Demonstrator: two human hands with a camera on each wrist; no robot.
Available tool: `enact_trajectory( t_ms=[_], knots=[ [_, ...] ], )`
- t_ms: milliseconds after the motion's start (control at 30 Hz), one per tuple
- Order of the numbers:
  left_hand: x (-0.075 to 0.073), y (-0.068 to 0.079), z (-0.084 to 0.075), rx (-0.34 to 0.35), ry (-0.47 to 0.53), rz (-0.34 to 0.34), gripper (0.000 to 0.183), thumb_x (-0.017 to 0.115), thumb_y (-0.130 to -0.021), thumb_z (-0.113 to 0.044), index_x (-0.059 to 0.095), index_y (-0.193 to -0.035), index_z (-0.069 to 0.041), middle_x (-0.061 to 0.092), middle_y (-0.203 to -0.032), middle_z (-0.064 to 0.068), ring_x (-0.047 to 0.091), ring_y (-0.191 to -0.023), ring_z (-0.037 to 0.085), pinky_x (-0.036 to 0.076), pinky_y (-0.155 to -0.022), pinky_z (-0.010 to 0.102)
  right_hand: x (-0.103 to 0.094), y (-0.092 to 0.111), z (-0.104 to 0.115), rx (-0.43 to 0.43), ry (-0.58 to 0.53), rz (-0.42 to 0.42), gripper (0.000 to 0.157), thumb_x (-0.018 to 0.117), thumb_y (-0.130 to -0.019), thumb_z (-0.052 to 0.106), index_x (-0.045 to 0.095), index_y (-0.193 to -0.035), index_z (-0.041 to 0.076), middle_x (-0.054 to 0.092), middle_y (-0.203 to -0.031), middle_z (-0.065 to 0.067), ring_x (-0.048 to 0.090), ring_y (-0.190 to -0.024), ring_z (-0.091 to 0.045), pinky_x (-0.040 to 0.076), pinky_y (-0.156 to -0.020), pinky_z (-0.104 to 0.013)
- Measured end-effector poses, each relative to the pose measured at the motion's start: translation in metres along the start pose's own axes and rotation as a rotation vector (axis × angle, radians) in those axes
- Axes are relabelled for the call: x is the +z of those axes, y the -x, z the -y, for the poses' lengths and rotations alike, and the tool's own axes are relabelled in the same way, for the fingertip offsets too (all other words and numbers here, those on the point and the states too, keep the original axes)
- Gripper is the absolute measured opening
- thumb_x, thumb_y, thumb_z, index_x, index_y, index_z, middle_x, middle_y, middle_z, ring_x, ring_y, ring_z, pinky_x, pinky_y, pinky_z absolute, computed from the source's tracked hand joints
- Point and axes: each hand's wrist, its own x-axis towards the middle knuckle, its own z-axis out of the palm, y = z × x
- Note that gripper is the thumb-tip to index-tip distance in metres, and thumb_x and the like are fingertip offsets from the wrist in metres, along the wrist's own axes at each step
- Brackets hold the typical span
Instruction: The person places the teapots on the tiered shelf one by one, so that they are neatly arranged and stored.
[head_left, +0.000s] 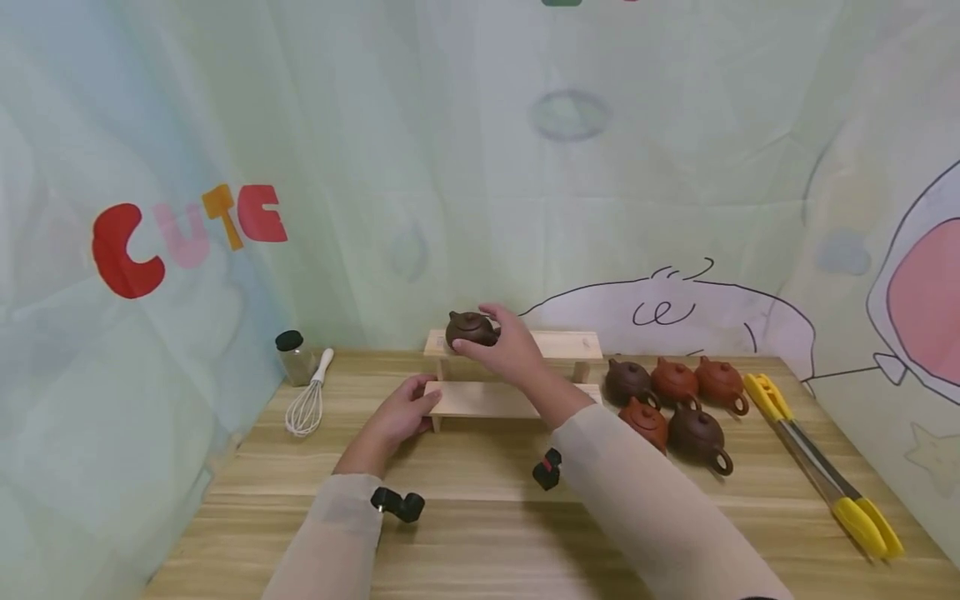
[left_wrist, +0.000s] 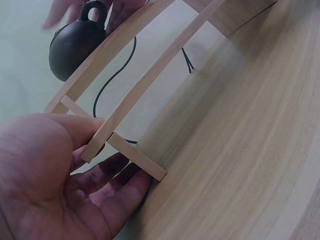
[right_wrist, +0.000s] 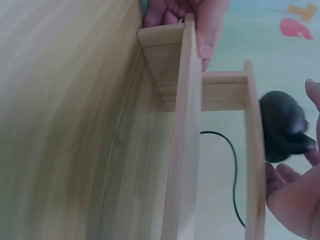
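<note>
A dark brown teapot stands at the left part of the upper board of a two-step wooden stand. Around the teapot my right hand is spread, thumb in front and fingers behind. The right wrist view shows a gap between a raised digit and the pot; other fingers lie by its handle. My left hand grips the left end of the lower board. In the left wrist view, this hand has its thumb at the board's end and its fingers by the leg.
Several brown and reddish teapots cluster right of the stand. Yellow-handled tongs lie at the table's right side. At the left are a black-lidded jar and a white-handled whisk. A printed curtain hangs behind.
</note>
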Motion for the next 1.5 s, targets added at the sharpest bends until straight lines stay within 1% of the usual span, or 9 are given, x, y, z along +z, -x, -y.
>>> enact_trajectory(
  t_ms=[233,400,567,800,967,1167,1300,1400,1500],
  knots=[
    [-0.001,-0.001,0.002,0.01,0.012,-0.002,0.056,0.053,-0.114,-0.026,0.035,-0.163,-0.004,0.036,-0.169,0.028,0.051,-0.148,0.046,0.049,-0.118,0.061,-0.022,0.045,-0.013,-0.024,-0.13,0.015,0.072,0.078,-0.098,0.043,0.046,-0.159,0.023,0.052,-0.161,-0.012,0.053,-0.146,-0.036,0.051,-0.116,-0.057],
    [-0.001,-0.002,0.003,0.021,0.026,0.006,0.055,0.052,-0.114,-0.024,0.035,-0.162,-0.003,0.034,-0.17,0.028,0.049,-0.15,0.047,0.047,-0.119,0.062,-0.038,0.08,-0.023,0.003,-0.137,0.006,0.068,0.077,-0.099,0.039,0.046,-0.158,0.026,0.057,-0.156,-0.01,0.058,-0.141,-0.031,0.051,-0.115,-0.055],
    [0.001,-0.003,0.002,0.037,0.019,0.008,0.055,0.051,-0.115,-0.024,0.034,-0.162,-0.002,0.034,-0.17,0.029,0.049,-0.149,0.048,0.047,-0.119,0.062,-0.056,0.106,-0.035,0.022,-0.133,-0.064,0.068,0.078,-0.099,0.032,0.046,-0.158,0.021,0.063,-0.148,-0.008,0.062,-0.137,-0.031,0.055,-0.11,-0.053],
    [0.001,-0.004,0.003,0.024,0.023,-0.004,0.054,0.052,-0.114,-0.022,0.034,-0.162,-0.003,0.035,-0.17,0.028,0.049,-0.149,0.047,0.047,-0.119,0.062,-0.079,0.126,-0.053,0.03,-0.107,-0.124,0.065,0.077,-0.101,0.031,0.047,-0.157,0.018,0.068,-0.142,-0.009,0.063,-0.133,-0.027,0.055,-0.107,-0.048],
    [0.003,-0.002,0.002,0.021,0.01,-0.012,0.055,0.052,-0.114,-0.023,0.034,-0.162,-0.004,0.034,-0.17,0.028,0.049,-0.15,0.047,0.048,-0.118,0.062,-0.095,0.137,-0.067,0.023,-0.035,-0.142,0.062,0.075,-0.102,0.036,0.049,-0.156,0.02,0.068,-0.141,-0.009,0.065,-0.129,-0.027,0.056,-0.103,-0.04],
    [0.004,-0.002,0.003,0.018,0.019,-0.016,0.055,0.052,-0.114,-0.022,0.034,-0.162,-0.003,0.034,-0.17,0.027,0.049,-0.149,0.046,0.049,-0.117,0.061,-0.124,0.145,-0.085,0.045,0.044,-0.177,0.064,0.074,-0.103,0.037,0.047,-0.157,0.016,0.066,-0.141,-0.016,0.065,-0.129,-0.032,0.054,-0.108,-0.052],
    [0.003,-0.002,0.003,0.01,0.02,-0.024,0.054,0.052,-0.114,-0.023,0.035,-0.162,-0.005,0.035,-0.169,0.026,0.05,-0.148,0.045,0.051,-0.116,0.059,-0.149,0.151,-0.101,0.064,0.069,-0.21,0.067,0.073,-0.103,0.04,0.045,-0.158,0.014,0.065,-0.142,-0.019,0.065,-0.125,-0.033,0.056,-0.1,-0.026],
    [0.002,-0.003,0.003,0.015,0.018,-0.02,0.054,0.052,-0.114,-0.024,0.035,-0.162,-0.005,0.036,-0.168,0.027,0.051,-0.148,0.045,0.052,-0.115,0.059,-0.167,0.157,-0.113,0.069,0.086,-0.234,0.066,0.073,-0.103,0.038,0.046,-0.157,0.012,0.064,-0.141,-0.021,0.065,-0.122,-0.034,0.049,-0.087,-0.007],
    [0.002,-0.005,0.004,0.016,0.013,-0.019,0.055,0.052,-0.114,-0.025,0.035,-0.162,-0.005,0.037,-0.168,0.027,0.052,-0.147,0.045,0.052,-0.115,0.058,-0.183,0.16,-0.125,0.081,0.127,-0.247,0.066,0.075,-0.102,0.038,0.047,-0.156,0.01,0.065,-0.141,-0.022,0.064,-0.126,-0.038,0.049,-0.088,-0.007]
  ],
)
